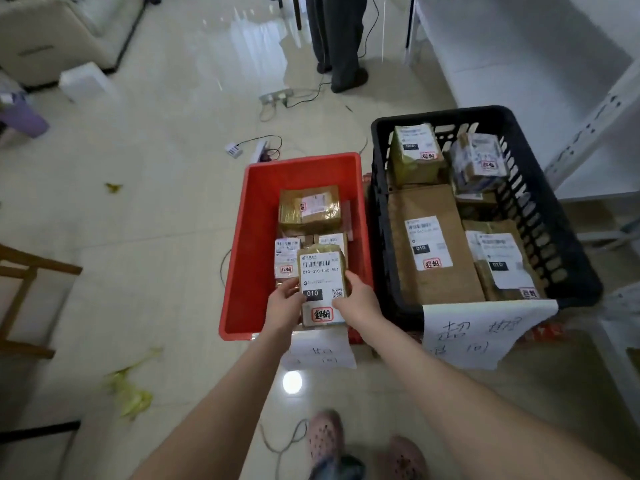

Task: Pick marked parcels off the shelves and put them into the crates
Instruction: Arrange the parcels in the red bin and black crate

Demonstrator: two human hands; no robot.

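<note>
- Over the red plastic crate, near its front edge: small brown tape-wrapped parcel with white label and red mark, held label-up; left hand grips its left edge, right hand its right edge, fingers curled on it
- Done: a few marked parcels already lie in the red crate; black slatted plastic crate beside it holds several more boxes
- Left: this parcel not yet released; white metal shelves at right show no parcels in view, so likely near the end, unconfirmed
</note>
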